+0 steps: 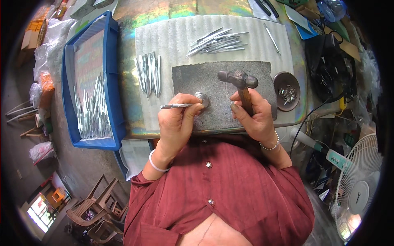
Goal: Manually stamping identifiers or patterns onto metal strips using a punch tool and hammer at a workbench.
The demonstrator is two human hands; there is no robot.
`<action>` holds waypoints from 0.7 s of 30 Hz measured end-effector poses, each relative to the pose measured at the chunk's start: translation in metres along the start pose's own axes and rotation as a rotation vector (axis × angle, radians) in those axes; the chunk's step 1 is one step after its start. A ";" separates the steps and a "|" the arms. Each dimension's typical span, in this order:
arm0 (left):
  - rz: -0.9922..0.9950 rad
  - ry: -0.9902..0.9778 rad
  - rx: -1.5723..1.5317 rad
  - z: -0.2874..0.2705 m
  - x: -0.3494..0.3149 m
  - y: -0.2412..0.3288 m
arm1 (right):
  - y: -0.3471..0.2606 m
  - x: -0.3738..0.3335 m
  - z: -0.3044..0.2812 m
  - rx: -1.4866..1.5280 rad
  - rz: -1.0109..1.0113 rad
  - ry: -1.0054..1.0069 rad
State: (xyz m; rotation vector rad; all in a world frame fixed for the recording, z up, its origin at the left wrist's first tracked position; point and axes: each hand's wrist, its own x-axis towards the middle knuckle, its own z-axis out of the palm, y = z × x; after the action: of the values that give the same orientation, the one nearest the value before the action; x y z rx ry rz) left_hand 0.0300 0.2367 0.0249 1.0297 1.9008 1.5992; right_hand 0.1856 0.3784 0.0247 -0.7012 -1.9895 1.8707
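My left hand (175, 119) pinches a slim silver metal piece (174, 105), its tip reaching toward a small round metal block (202, 97) on a dark grey slab (186, 76). A hammer (245, 98) rests in my right hand (257, 112), wooden handle upward, its steel head above the slab. The thumb and forefinger of that hand come close together; whether they hold anything small cannot be made out. Beside the right hand stands a brown bowl (281, 105) with small metal bits (288, 94).
Silver pieces lie in a pile (219, 42) and a row (148, 74) on a white foam sheet (164, 35). A single piece (272, 39) lies apart at right. The blue tray (113, 82) at left holds many more. A black cable (305, 119) and a fan (359, 192) are at right.
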 end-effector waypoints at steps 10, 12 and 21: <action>0.151 -0.011 0.211 0.002 0.004 0.001 | -0.002 0.000 -0.001 -0.031 -0.021 0.012; 0.390 0.001 0.441 0.006 0.005 0.003 | -0.006 0.002 0.002 -0.034 -0.023 0.004; 0.500 -0.166 0.468 -0.001 0.005 -0.005 | -0.083 0.038 0.012 -0.143 -0.535 -0.373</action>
State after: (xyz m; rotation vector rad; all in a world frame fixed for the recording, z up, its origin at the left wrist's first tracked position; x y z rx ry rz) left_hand 0.0246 0.2395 0.0212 1.8932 2.0526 1.2590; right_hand 0.1367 0.3870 0.1024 0.1682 -2.2559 1.6200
